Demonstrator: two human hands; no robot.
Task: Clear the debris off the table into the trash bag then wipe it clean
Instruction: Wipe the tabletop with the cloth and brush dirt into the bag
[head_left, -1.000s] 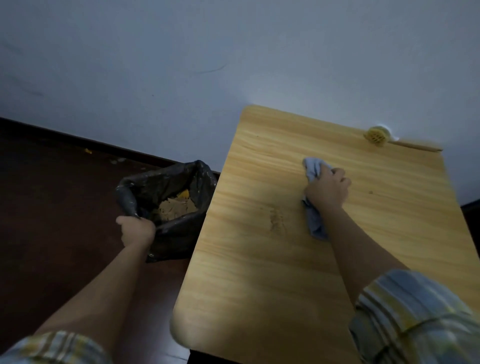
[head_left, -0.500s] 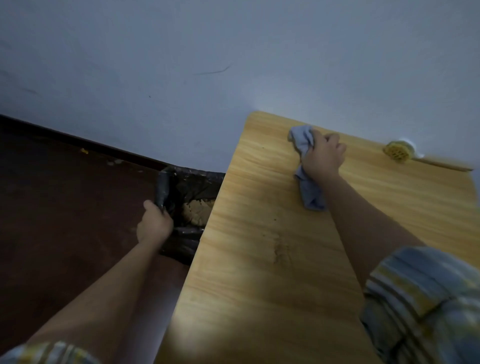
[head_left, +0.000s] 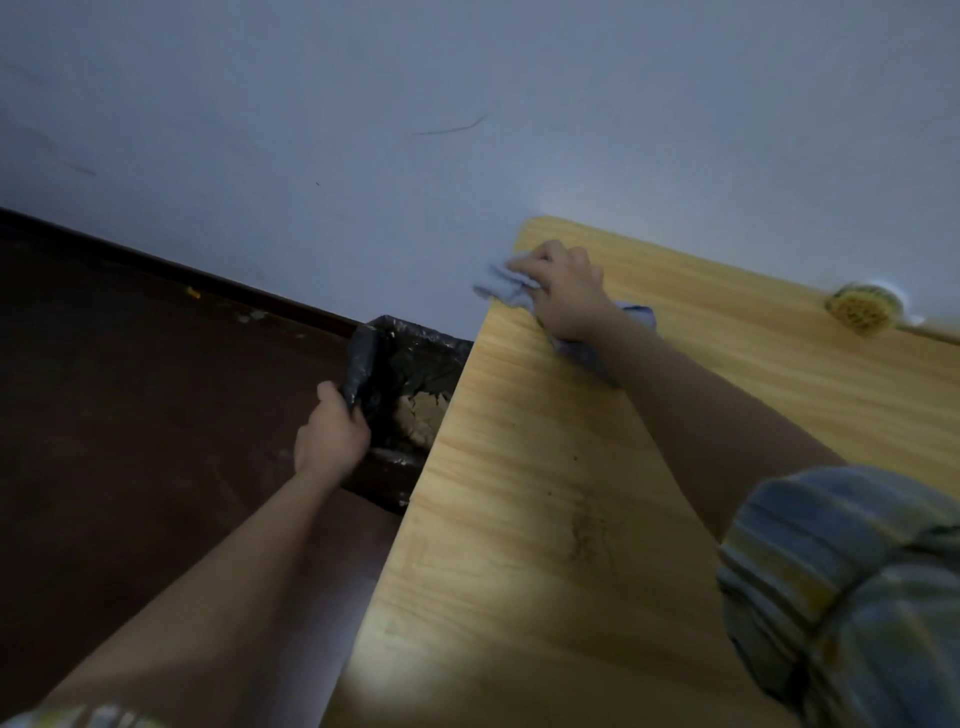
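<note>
Gripping a light blue cloth (head_left: 501, 287), your right hand (head_left: 563, 296) sits at the far left corner of the wooden table (head_left: 519, 571), fingers curled over the fabric. Part of the cloth pokes out past the table's left edge, the rest trails back under your wrist. Your left hand (head_left: 330, 436) holds the rim of the black trash bag (head_left: 395, 358), fingers closed round the plastic, keeping its mouth wide. The bag sits on the dark floor (head_left: 130, 415) tight against the table's left side, partly under the edge; brownish debris (head_left: 418, 415) shows inside it. On the tabletop, a faint dark smudge (head_left: 587, 530) with a few specks lies in the middle near your right forearm. A yellow round scrubber-like thing (head_left: 860, 309) rests at the far right edge by the wall (head_left: 467, 104), blurred. Both sleeves are striped, short. A few light scraps lie on the floor near the baseboard.
</note>
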